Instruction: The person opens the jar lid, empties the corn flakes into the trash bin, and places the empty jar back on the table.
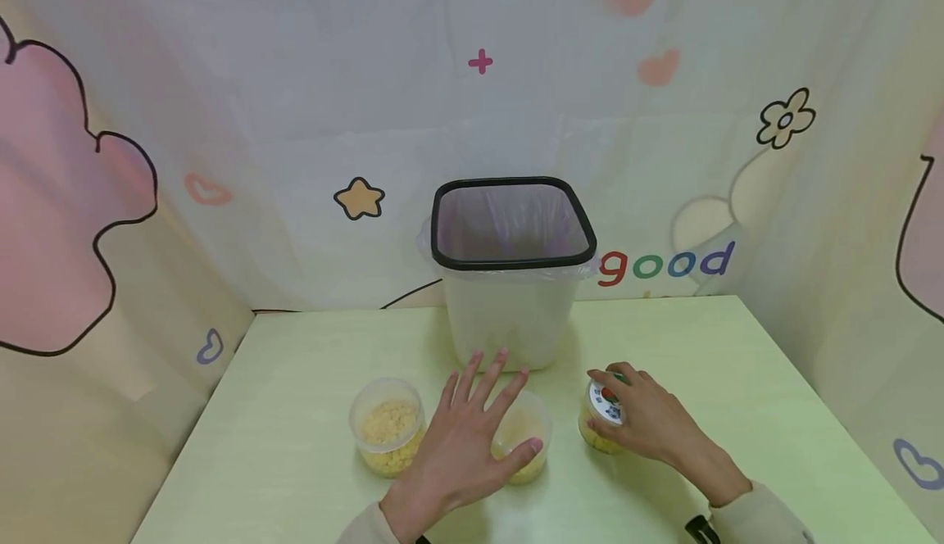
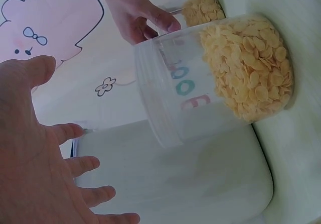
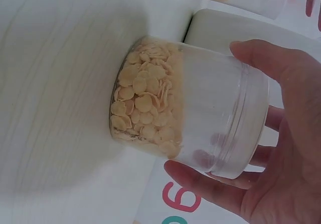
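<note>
My left hand (image 1: 459, 450) is spread wide over the middle clear plastic jar (image 1: 537, 414), which stands upright and is partly full of pale yellow flakes. In the left wrist view, the fingers stay apart from that jar (image 2: 251, 68). My right hand (image 1: 652, 419) grips the right jar (image 3: 150, 93) round its top, thumb on one side and fingers on the other. A printed round lid (image 1: 607, 403) shows on this jar in the head view, and it too holds flakes. At the left stands another jar (image 1: 389, 429) of flakes, uncovered, partly behind my left hand.
Behind the jars stands a white trash bin (image 1: 509, 315) with a black rim and a clear plastic liner. The pale green table (image 1: 295, 380) ends at a printed cloth backdrop (image 1: 310, 118), which also hangs along both sides.
</note>
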A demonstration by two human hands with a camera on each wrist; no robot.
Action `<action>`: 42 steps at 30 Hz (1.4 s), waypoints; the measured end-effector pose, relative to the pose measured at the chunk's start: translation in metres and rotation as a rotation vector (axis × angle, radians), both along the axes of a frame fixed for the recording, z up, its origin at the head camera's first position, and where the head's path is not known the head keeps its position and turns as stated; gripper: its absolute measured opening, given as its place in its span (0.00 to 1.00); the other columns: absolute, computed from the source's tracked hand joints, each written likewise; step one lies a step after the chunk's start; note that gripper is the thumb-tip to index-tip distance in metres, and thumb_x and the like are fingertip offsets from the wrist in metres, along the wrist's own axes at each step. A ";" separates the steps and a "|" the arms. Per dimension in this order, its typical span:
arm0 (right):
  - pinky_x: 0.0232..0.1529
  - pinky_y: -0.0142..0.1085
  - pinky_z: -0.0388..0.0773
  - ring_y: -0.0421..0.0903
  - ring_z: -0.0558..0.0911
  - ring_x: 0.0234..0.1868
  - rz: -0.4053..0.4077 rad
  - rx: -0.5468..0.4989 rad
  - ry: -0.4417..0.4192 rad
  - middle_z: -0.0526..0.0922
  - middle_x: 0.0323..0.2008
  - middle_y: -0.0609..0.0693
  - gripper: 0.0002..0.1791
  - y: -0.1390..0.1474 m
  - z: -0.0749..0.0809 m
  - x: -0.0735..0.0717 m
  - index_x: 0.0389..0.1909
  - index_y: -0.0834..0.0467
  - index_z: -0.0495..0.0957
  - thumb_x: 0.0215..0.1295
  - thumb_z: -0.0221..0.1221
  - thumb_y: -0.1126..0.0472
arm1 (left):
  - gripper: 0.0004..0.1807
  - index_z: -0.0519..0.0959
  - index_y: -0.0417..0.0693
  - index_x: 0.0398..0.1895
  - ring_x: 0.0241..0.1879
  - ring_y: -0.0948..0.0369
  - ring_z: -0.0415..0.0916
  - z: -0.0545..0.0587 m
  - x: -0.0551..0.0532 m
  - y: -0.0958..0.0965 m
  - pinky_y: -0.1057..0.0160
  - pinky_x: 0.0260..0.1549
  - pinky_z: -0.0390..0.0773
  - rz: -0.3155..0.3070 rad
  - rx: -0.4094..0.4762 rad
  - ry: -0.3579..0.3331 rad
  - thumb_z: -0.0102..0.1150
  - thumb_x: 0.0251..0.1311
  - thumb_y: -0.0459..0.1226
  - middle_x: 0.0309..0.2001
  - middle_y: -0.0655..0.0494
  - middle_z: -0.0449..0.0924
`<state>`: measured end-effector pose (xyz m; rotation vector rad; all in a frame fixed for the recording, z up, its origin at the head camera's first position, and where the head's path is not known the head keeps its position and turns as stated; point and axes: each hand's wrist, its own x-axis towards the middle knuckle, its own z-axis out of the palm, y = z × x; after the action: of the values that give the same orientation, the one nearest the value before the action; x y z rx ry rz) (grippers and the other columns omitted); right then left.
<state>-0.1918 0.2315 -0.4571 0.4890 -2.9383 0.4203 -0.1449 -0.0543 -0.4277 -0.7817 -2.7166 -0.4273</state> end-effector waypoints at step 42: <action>0.34 0.41 0.80 0.47 0.78 0.43 0.146 -0.091 0.408 0.77 0.56 0.51 0.36 -0.020 0.090 0.015 0.61 0.49 0.75 0.48 0.72 0.45 | 0.47 0.50 0.65 0.78 0.78 0.51 0.49 0.010 -0.004 0.001 0.43 0.70 0.60 0.003 0.245 0.056 0.53 0.58 0.66 0.79 0.62 0.47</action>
<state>-0.1769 0.2119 -0.3674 0.6884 -2.4909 0.4120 -0.1493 -0.0533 -0.4181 -0.7104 -2.5497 -0.7107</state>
